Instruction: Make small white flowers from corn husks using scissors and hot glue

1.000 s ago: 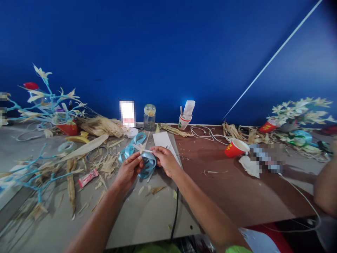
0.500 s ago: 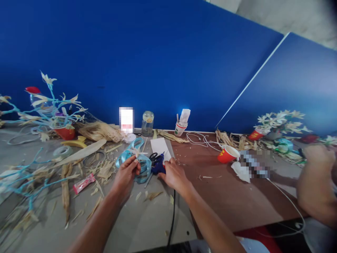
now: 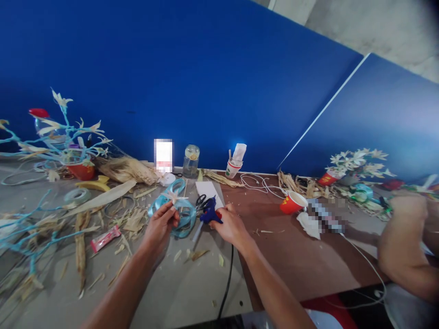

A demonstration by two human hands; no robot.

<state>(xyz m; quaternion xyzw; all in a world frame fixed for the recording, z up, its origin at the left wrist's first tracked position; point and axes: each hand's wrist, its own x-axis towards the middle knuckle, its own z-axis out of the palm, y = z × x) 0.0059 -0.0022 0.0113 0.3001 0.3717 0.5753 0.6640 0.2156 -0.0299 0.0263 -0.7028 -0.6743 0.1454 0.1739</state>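
Observation:
Pinched in the fingertips of my left hand is a pale husk flower with pointed petals. Behind it a loose coil of light blue ribbon lies on the table. My right hand is wrapped round a blue glue gun, whose black cord runs down toward me. A translucent glue stick sticks out of the gun toward my side. Black-handled scissors lie right behind the gun, partly over a white card.
On the left stand blue-wrapped branches with husk flowers in a red pot, near a tape roll. A glass jar and paper cup line the blue partition. At right are a red cup and another person's arm.
The glue gun has turned in my right hand, and its glue stick now shows below it. My left hand keeps hold of the flower. The whole view has shifted slightly.

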